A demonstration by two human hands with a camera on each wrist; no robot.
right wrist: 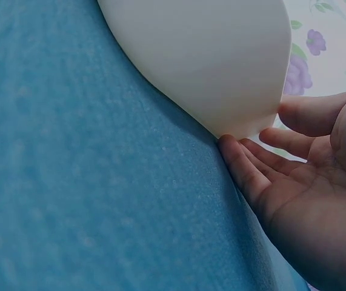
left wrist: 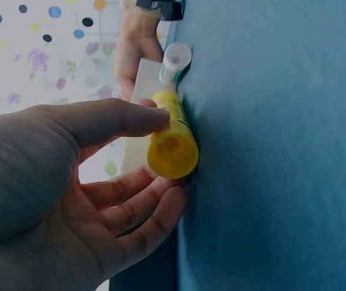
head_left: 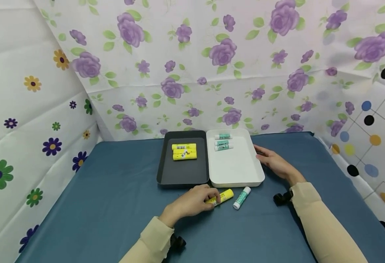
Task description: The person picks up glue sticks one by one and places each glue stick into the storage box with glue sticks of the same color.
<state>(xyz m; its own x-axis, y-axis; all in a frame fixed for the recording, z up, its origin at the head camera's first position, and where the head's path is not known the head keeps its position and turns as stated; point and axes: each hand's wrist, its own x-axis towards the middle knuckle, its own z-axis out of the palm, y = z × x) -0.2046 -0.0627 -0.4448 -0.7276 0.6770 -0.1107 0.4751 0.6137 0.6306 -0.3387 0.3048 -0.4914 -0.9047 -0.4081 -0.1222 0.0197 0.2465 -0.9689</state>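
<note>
My left hand [head_left: 193, 201] pinches a yellow glue stick [head_left: 226, 195] between thumb and fingers, low over the blue cloth in front of the trays. In the left wrist view the round yellow end of this stick faces the camera. Just to its right a green-and-white glue stick [head_left: 242, 198] lies loose on the cloth. My right hand [head_left: 278, 163] touches the right side of the white tray [head_left: 236, 175]; in the right wrist view its thumb meets the rim and its fingertips rest against the outer wall.
Left of the white tray, and against it, is a dark grey tray [head_left: 182, 177] holding three yellow glue sticks [head_left: 184, 156]. Three green-and-white glue sticks [head_left: 223, 147] lie at the back of the white tray. Blue cloth [head_left: 113, 204] covers the table; flowered curtains [head_left: 172, 73] hang behind it.
</note>
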